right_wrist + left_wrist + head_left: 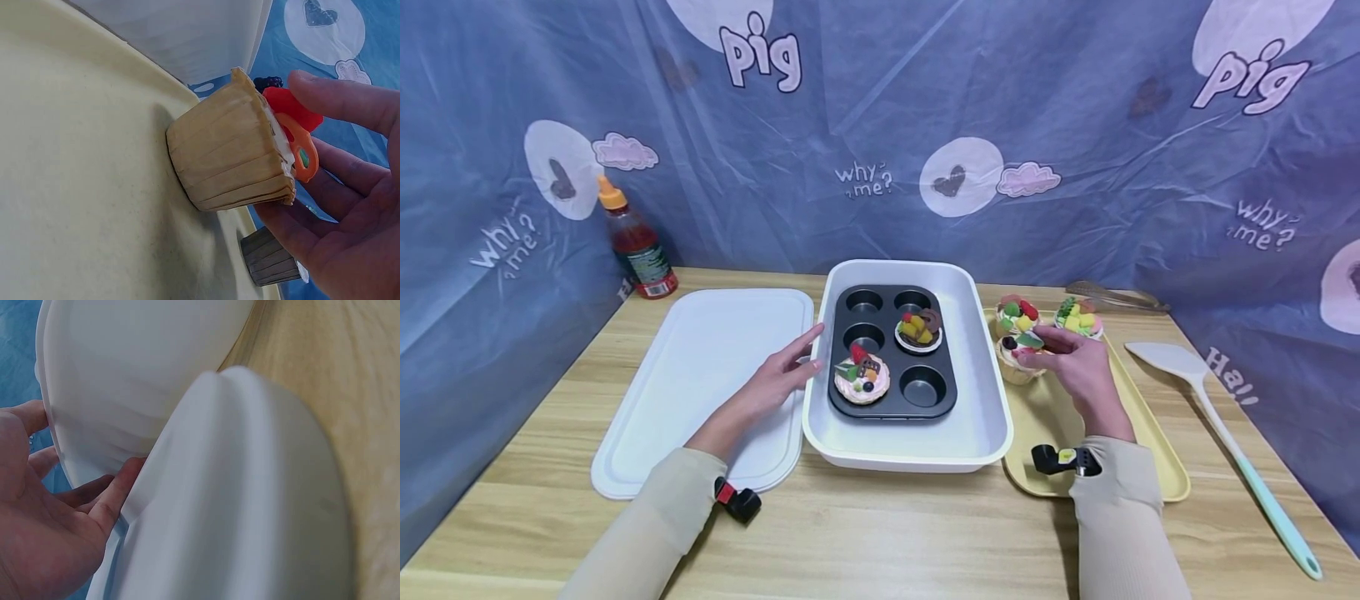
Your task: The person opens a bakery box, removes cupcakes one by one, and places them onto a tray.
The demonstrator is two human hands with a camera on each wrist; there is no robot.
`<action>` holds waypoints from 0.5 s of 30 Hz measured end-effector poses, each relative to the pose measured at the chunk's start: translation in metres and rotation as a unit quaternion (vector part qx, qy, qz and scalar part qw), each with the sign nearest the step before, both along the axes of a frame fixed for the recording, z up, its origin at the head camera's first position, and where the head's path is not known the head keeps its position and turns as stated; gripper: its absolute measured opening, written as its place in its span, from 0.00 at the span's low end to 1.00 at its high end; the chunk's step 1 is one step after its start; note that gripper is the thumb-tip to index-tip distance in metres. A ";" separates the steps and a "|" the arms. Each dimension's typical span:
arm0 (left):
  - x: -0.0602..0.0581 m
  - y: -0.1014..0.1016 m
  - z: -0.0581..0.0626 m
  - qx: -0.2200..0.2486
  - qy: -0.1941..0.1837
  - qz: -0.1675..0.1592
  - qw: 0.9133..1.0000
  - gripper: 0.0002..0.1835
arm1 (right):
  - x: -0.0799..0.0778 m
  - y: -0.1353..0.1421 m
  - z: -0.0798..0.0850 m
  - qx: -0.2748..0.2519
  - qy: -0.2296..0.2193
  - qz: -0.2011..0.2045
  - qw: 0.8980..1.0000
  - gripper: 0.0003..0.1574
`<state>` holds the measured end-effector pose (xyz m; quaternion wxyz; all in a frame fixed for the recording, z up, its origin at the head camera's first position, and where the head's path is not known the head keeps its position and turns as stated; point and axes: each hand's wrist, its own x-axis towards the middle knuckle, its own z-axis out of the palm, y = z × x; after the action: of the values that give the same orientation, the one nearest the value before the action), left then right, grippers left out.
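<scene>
My right hand (1081, 367) holds a cupcake (222, 147) by its topped end, thumb at the red fruit and fingers along the other side. The cupcake has a pleated tan wrapper and stands at the left part of a yellow tray (1112, 450). Two more topped cupcakes, one with a red berry (1018, 312) and one with yellow pieces (1078, 318), are just behind. My left hand (767, 385) touches the left rim of a deep white tray (910, 454), fingers extended. Inside that lies a dark muffin pan (946, 379) bearing a pink-creamed cupcake (862, 382) and a chocolate-topped one (917, 333).
Left of the deep tray lies a flat white lid or board (715, 350). A sauce bottle (643, 250) stands at the back left. On the right are a white spatula with a mint handle (1255, 467) and metal tongs (1112, 293) by the back curtain.
</scene>
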<state>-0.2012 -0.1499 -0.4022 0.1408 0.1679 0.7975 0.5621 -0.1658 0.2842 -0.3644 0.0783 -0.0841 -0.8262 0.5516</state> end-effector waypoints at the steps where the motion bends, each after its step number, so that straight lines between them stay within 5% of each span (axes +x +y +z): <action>1: 0.000 0.000 0.000 0.000 0.000 0.000 1.000 0.33 | 0.000 0.000 0.000 0.003 -0.001 0.001 1.000 0.43; 11: 0.002 0.000 0.003 0.001 -0.001 0.003 1.000 0.33 | 0.003 0.000 0.009 0.048 -0.021 -0.006 0.999 0.43; 15: 0.002 0.000 0.002 0.000 -0.001 0.003 1.000 0.33 | 0.004 0.000 0.017 0.016 0.005 -0.037 0.999 0.38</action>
<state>-0.1990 -0.1496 -0.3997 0.1399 0.1650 0.7979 0.5627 -0.1615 0.2839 -0.3476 0.1044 -0.1103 -0.8309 0.5354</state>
